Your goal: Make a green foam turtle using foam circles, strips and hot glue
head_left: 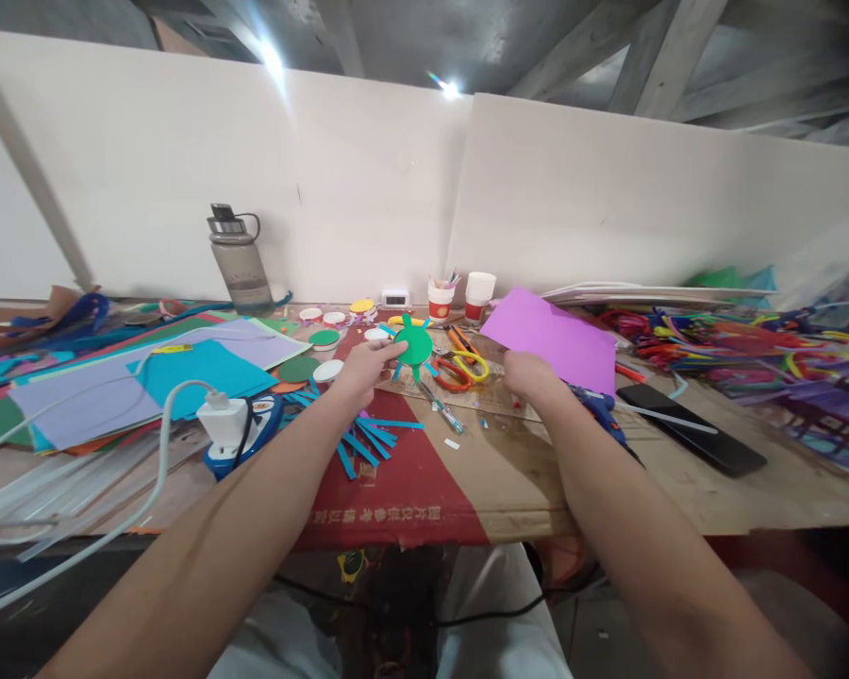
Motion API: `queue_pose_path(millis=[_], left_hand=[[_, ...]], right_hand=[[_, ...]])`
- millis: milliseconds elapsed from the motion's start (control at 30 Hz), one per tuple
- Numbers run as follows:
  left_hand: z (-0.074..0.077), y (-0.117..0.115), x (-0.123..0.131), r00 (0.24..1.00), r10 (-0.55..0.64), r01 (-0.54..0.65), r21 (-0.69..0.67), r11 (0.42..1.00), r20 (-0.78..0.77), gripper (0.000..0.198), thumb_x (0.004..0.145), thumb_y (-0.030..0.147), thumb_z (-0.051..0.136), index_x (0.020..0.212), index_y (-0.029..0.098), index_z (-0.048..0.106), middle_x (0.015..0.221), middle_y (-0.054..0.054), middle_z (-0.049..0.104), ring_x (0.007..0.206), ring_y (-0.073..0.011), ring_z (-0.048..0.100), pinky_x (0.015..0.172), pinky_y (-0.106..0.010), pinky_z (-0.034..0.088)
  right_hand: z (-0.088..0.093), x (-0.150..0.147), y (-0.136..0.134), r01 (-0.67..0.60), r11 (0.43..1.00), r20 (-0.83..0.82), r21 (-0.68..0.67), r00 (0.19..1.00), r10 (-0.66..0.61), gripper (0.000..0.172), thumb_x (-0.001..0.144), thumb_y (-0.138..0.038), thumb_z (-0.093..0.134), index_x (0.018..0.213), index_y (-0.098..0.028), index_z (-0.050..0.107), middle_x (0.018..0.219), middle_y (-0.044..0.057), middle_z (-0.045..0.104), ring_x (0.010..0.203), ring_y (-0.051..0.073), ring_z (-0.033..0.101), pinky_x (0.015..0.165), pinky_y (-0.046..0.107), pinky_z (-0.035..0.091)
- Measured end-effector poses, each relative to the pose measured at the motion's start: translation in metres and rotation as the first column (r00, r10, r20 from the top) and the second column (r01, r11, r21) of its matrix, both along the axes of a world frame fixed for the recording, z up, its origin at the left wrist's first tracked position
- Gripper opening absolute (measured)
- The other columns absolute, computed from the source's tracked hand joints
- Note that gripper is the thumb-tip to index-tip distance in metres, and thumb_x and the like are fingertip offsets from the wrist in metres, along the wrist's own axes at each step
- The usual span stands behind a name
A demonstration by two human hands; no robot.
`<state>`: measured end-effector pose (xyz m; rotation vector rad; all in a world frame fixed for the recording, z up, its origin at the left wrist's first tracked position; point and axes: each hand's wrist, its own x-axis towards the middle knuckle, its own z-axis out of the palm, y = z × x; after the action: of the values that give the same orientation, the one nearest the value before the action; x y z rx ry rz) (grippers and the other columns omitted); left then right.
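Observation:
My left hand (372,366) pinches the edge of a green paper disc (414,346), which has short green and blue strips sticking out around its rim. It is held up over the cardboard-covered table. To its right, my right hand (527,374) is low beside a purple paper sheet (558,330). Its fingers point away from me and are mostly hidden, so whether they hold anything is unclear. Scissors with red and yellow handles (479,366) lie between the hands. A pen (447,415) and several cut blue paper strips (372,438) are on the cardboard nearer me.
Coloured paper sheets (205,372), a white plug on a blue power strip (226,429) and a water bottle (241,259) are left. Paper cups (479,294) stand at the back. On the right are a blue glue gun (601,412), a black phone (697,429) and pipe cleaners (714,349).

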<state>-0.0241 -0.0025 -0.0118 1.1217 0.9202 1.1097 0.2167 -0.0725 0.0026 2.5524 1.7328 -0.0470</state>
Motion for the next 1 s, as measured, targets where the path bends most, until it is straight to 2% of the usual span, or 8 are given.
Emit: queue_pose_path(millis=[200,367,467,533,633,767,867,1000], left_hand=[[0.004,-0.001,-0.003,0.999,0.032,-0.032,-0.008,0.999,0.038,0.047,0.04,0.034,0.092,0.066,0.014,0.059,0.059,0.005,0.05,0.053,-0.005,0.045,0.047,-0.019,0.03],[0.005,0.0,-0.005,0.994,0.067,-0.067,-0.003,0.998,0.083,0.046,0.041,0.034,0.092,0.068,0.014,0.06,0.062,0.004,0.054,0.054,-0.0054,0.047,0.047,-0.019,0.031],[0.004,0.002,-0.005,0.992,0.094,-0.093,-0.013,0.996,0.086,0.046,0.041,0.033,0.092,0.069,0.015,0.06,0.064,0.003,0.057,0.055,-0.0061,0.049,0.048,-0.019,0.032],[0.004,0.002,-0.005,0.992,0.095,-0.094,-0.012,0.995,0.086,0.044,0.042,0.032,0.092,0.069,0.015,0.06,0.064,0.003,0.057,0.055,-0.0061,0.049,0.047,-0.019,0.032],[0.002,0.002,-0.005,0.995,0.076,-0.075,-0.007,0.997,0.06,0.042,0.043,0.031,0.091,0.067,0.014,0.06,0.061,0.003,0.055,0.053,-0.0058,0.047,0.047,-0.019,0.03],[0.001,0.002,-0.005,0.998,0.051,-0.051,-0.024,0.998,0.02,0.04,0.045,0.029,0.091,0.065,0.013,0.06,0.056,0.004,0.05,0.051,-0.0059,0.044,0.045,-0.019,0.028],[0.002,0.004,-0.006,0.996,0.078,-0.077,-0.028,0.997,0.036,0.041,0.044,0.029,0.091,0.067,0.014,0.06,0.059,0.003,0.053,0.053,-0.0066,0.046,0.046,-0.02,0.03],[0.005,0.006,-0.008,0.983,0.165,-0.162,-0.043,0.986,0.084,0.043,0.042,0.029,0.092,0.067,0.016,0.06,0.061,0.003,0.055,0.057,-0.0082,0.049,0.048,-0.02,0.036]], right_hand=[[-0.004,-0.009,0.001,-0.007,0.998,-0.021,0.065,1.0,0.008,0.04,0.087,-0.024,0.059,0.125,-0.01,0.056,0.115,0.02,0.069,0.109,0.027,0.066,0.079,0.029,0.048],[-0.005,-0.004,0.002,0.043,0.963,-0.147,0.267,0.989,-0.003,0.028,0.087,-0.02,0.055,0.114,-0.012,0.059,0.102,0.017,0.071,0.094,0.027,0.068,0.069,0.03,0.044],[-0.004,-0.004,0.003,0.052,0.91,-0.299,0.41,0.951,0.081,0.022,0.088,-0.022,0.054,0.107,-0.015,0.061,0.097,0.013,0.072,0.082,0.021,0.067,0.066,0.027,0.043],[-0.003,-0.007,0.004,0.033,0.889,-0.398,0.456,0.901,0.171,0.023,0.085,-0.022,0.057,0.106,-0.016,0.064,0.094,0.009,0.073,0.078,0.017,0.065,0.065,0.025,0.042],[-0.001,-0.013,0.002,-0.063,0.911,-0.5,0.407,0.819,0.28,0.026,0.08,-0.022,0.061,0.105,-0.018,0.067,0.08,0.001,0.069,0.066,0.013,0.059,0.059,0.023,0.039],[0.001,-0.017,-0.003,-0.236,0.916,-0.534,0.323,0.754,0.383,0.025,0.077,-0.026,0.062,0.1,-0.02,0.069,0.063,-0.005,0.053,0.056,0.011,0.049,0.051,0.022,0.032],[0.002,-0.016,-0.005,-0.291,0.909,-0.553,0.298,0.723,0.413,0.025,0.076,-0.026,0.062,0.1,-0.021,0.069,0.06,-0.007,0.048,0.053,0.01,0.046,0.049,0.022,0.029],[0.003,-0.016,-0.006,-0.344,0.91,-0.572,0.233,0.708,0.414,0.021,0.075,-0.026,0.064,0.096,-0.02,0.068,0.059,-0.007,0.052,0.05,0.01,0.046,0.048,0.023,0.027]])
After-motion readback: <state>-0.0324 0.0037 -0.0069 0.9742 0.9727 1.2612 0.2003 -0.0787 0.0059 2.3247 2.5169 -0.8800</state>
